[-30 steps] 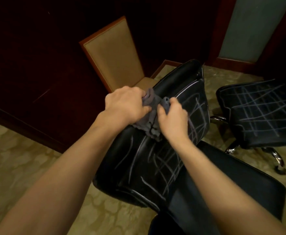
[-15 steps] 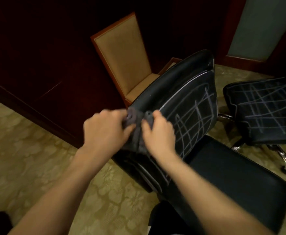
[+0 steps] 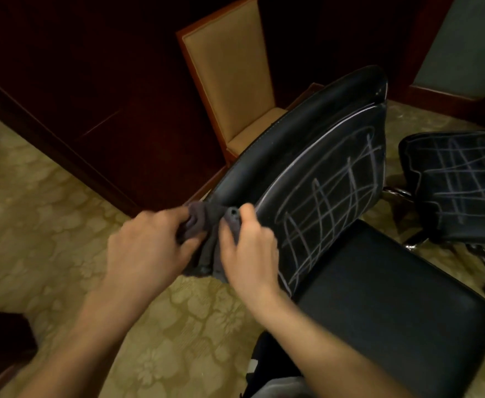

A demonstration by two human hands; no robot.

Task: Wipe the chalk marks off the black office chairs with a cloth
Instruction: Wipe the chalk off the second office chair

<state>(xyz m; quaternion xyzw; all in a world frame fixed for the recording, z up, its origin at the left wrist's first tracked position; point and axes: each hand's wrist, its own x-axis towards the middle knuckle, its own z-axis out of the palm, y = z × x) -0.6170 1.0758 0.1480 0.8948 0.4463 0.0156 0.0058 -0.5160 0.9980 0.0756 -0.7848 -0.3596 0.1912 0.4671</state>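
Presently, you stand over the near chair (image 3: 393, 297), whose backrest (image 3: 321, 173) carries a grid of chalk marks (image 3: 330, 208) across its face, running from the top edge down to the seat join. The seat itself shows no chalk that I can make out. A second chair (image 3: 459, 185) stands at the right, apart from the first, its backrest crossed with chalk lines also; judged from this, little of the task is done. A tan chair (image 3: 230, 70) sits behind, against the dark wall panelling, and is no part of the job.

Your cloth (image 3: 207, 225), grey and bunched, lies at the left edge of the near backrest. Your left hand (image 3: 146, 248) grasps one gather of it, fingers curled round the fabric. Your right hand (image 3: 250, 254) pinches the other gather between thumb and fingers. In my judgement you hold it two-handed to fold or square it into a pad before wiping, and against the backrest edge so the first stroke starts at the margin.

No brand, label or legible writing is visible on any chair or on the cloth.
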